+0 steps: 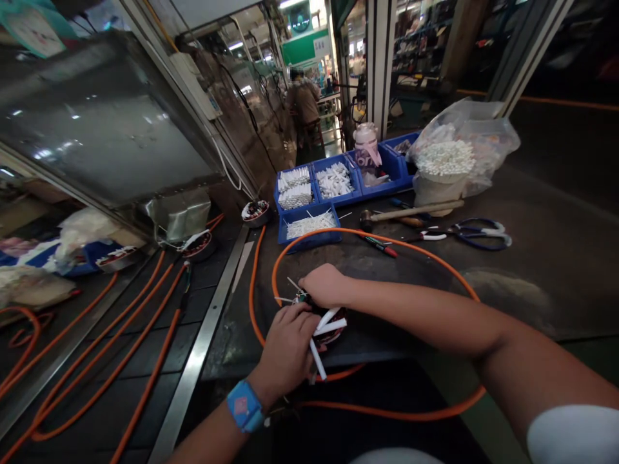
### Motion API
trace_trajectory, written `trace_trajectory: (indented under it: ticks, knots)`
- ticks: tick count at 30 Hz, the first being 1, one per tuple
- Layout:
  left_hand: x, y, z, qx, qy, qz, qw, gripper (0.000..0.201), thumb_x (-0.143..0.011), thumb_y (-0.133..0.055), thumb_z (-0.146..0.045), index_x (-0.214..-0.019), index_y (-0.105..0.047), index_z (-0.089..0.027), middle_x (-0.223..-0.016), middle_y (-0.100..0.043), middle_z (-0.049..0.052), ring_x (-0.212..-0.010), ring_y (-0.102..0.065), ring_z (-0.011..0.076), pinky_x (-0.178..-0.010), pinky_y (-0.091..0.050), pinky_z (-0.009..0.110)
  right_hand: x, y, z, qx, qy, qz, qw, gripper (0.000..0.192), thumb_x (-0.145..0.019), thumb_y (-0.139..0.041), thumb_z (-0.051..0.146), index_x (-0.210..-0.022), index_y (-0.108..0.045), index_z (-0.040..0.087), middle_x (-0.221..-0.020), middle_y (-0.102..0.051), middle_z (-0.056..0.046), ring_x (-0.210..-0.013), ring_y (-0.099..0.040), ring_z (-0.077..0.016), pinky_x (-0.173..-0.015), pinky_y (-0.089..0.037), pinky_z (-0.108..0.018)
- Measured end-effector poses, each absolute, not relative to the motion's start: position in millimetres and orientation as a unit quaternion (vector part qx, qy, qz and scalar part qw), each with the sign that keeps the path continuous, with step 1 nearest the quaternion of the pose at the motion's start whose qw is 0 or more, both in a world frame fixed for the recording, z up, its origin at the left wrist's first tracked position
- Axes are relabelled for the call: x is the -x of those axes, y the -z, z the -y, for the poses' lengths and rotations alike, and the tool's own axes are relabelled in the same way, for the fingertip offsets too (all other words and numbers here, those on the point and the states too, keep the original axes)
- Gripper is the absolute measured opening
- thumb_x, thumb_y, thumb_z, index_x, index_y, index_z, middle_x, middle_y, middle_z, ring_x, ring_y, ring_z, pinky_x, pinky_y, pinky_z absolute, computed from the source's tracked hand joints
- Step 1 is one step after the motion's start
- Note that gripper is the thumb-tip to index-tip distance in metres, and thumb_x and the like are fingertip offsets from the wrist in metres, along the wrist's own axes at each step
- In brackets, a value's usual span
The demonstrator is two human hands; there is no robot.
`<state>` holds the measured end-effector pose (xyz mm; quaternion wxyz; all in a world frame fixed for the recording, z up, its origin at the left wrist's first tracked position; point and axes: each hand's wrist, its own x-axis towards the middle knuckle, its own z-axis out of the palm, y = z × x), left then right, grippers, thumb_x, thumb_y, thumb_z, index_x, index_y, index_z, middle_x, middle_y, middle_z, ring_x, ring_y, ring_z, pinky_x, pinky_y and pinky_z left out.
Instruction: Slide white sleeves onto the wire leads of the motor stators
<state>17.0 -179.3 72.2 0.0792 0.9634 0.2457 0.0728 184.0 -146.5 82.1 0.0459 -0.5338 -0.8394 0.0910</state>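
Observation:
Both hands work close together over a round motor stator [338,332] with dark red windings, partly hidden below them. My left hand [287,348] is closed around a bundle of wires [302,298], whose thin ends stick out past the fingers. Several thick white sleeves [318,359] jut out beside its fingers, toward me and to the right. Just beyond it, my right hand [327,285] is curled shut at the same wires; what its fingertips pinch is hidden. An orange cable [377,233] loops around both hands.
Blue bins [336,183] of white sleeves stand behind, with a blue tray [309,225] of thin ones in front. A hammer [411,211], pliers [476,233] and a bagged tub [438,187] lie to the right. More stators [197,246] and orange cables occupy the left conveyor.

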Motion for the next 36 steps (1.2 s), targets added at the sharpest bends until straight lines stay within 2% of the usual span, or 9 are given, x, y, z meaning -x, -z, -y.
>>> trace_trajectory:
  ticks: [5,11,15,20,23,27,30,33,36]
  knots:
    - [-17.7,-61.6,170.6,-0.961,-0.118,-0.249,0.008,0.043,-0.078,-0.055,-0.018,-0.121,-0.054,-0.023,-0.117,-0.06,0.009,-0.116,-0.045,0.0291,-0.099,-0.034,0.049,-191.7,-85.5,157.6,0.54,0.028,0.834,0.108,0.025,-0.091,-0.035,0.018,-0.102,-0.057,0.011,-0.097,-0.063,-0.015,-0.091,-0.059,-0.025,-0.069,-0.044,-0.035]
    - [0.2,-93.7,173.3,-0.99,-0.074,-0.095,0.076,0.066,-0.074,-0.057,-0.018,-0.135,-0.036,-0.031,-0.133,-0.047,0.005,-0.122,-0.04,0.0262,-0.103,-0.035,0.048,-203.5,-62.0,175.4,0.487,0.2,0.818,0.231,0.032,-0.096,-0.03,0.023,-0.109,-0.057,0.012,-0.108,-0.063,-0.012,-0.097,-0.056,-0.0192,-0.073,-0.041,-0.032]
    - [1.5,-121.0,176.8,-0.947,-0.245,-0.188,0.085,0.061,-0.078,-0.05,-0.014,-0.132,-0.035,-0.037,-0.127,-0.048,0.003,-0.119,-0.044,0.0235,-0.097,-0.044,0.044,-206.9,-51.6,188.1,0.425,0.228,0.829,0.282,0.027,-0.094,-0.036,0.018,-0.11,-0.057,0.014,-0.114,-0.062,-0.011,-0.105,-0.055,-0.0194,-0.077,-0.04,-0.032]
    - [-28.2,-123.2,170.0,-0.921,-0.225,-0.315,0.043,0.048,-0.086,-0.042,-0.017,-0.133,-0.036,-0.02,-0.132,-0.046,0.009,-0.125,-0.04,0.0254,-0.103,-0.039,0.045,-204.9,-42.6,201.2,0.372,0.234,0.839,0.321,0.023,-0.089,-0.041,0.014,-0.102,-0.06,0.016,-0.109,-0.064,-0.01,-0.106,-0.053,-0.0197,-0.086,-0.04,-0.036]
    - [-40.9,-115.5,164.3,-0.932,-0.133,-0.315,0.12,0.044,-0.091,-0.031,-0.018,-0.134,-0.036,-0.014,-0.135,-0.047,0.009,-0.126,-0.041,0.0214,-0.107,-0.036,0.042,-206.3,-46.0,209.4,0.364,0.164,0.852,0.338,0.028,-0.086,-0.043,0.021,-0.106,-0.06,0.013,-0.11,-0.063,-0.013,-0.111,-0.05,-0.0232,-0.093,-0.037,-0.041]
    - [-38.6,-107.0,153.3,-0.914,-0.083,-0.339,0.207,0.044,-0.095,-0.027,-0.033,-0.131,-0.041,-0.012,-0.13,-0.051,0.011,-0.119,-0.049,0.0201,-0.102,-0.04,0.037,-231.6,-66.1,218.6,0.325,-0.095,0.878,0.339,0.047,-0.084,-0.046,0.042,-0.121,-0.053,0.014,-0.125,-0.054,-0.013,-0.121,-0.044,-0.0248,-0.099,-0.036,-0.043]
    - [-31.9,-100.1,148.4,-0.903,-0.086,-0.359,0.218,0.043,-0.095,-0.028,-0.037,-0.126,-0.047,-0.014,-0.122,-0.056,0.011,-0.112,-0.052,0.0209,-0.099,-0.042,0.038,-277.7,-71.7,218.6,0.465,-0.196,0.783,0.364,0.034,-0.086,-0.045,0.04,-0.11,-0.06,0.021,-0.115,-0.061,-0.008,-0.108,-0.055,-0.0227,-0.092,-0.043,-0.038]
    - [-29.8,-95.6,150.4,-0.895,-0.109,-0.373,0.218,0.041,-0.094,-0.029,-0.038,-0.123,-0.048,-0.015,-0.118,-0.057,0.01,-0.109,-0.054,0.0213,-0.097,-0.043,0.038,-333.6,-57.9,211.8,0.764,-0.079,0.59,0.25,0.03,-0.084,-0.044,0.03,-0.107,-0.061,0.019,-0.104,-0.063,-0.011,-0.093,-0.059,-0.0261,-0.081,-0.045,-0.038]
    - [-34.4,-97.4,155.6,-0.898,-0.096,-0.375,0.211,0.042,-0.093,-0.032,-0.041,-0.122,-0.048,-0.015,-0.116,-0.056,0.011,-0.108,-0.053,0.0226,-0.095,-0.043,0.04,-375.4,-38.4,200.5,0.868,0.013,0.486,0.1,0.039,-0.085,-0.035,0.016,-0.119,-0.052,0.008,-0.115,-0.055,-0.022,-0.101,-0.053,-0.0293,-0.082,-0.039,-0.038]
